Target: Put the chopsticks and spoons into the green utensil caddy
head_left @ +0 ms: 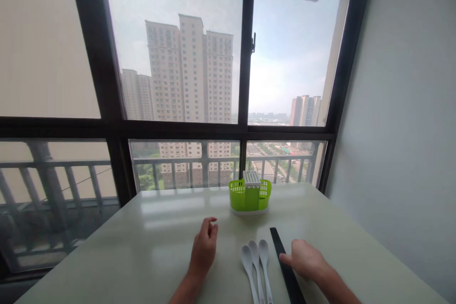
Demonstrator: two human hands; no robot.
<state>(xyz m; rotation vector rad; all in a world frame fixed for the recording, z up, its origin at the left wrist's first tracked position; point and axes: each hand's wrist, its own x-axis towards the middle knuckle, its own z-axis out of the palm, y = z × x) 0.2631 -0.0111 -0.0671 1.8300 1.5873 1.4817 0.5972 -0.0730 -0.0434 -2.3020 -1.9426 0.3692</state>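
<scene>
My left hand (205, 246) is above the table, left of the spoons. Its fingers are loosely bent, with a gap between thumb and index finger and nothing held. My right hand (307, 260) is curled at the right edge of a bundle of black chopsticks (288, 270). The thumb rests on them; the other fingers are mostly hidden under the hand. Three white spoons (255, 261) lie side by side just left of the chopsticks, bowls pointing away from me. Farther back stands a bright green utensil caddy (245, 199) with perforated side baskets and a white-topped middle section.
The pale, glossy table (171, 228) reaches to a dark-framed window (185, 129). A grey railing (221, 159) and tall buildings show outside. A plain wall (402, 104) runs along the right side.
</scene>
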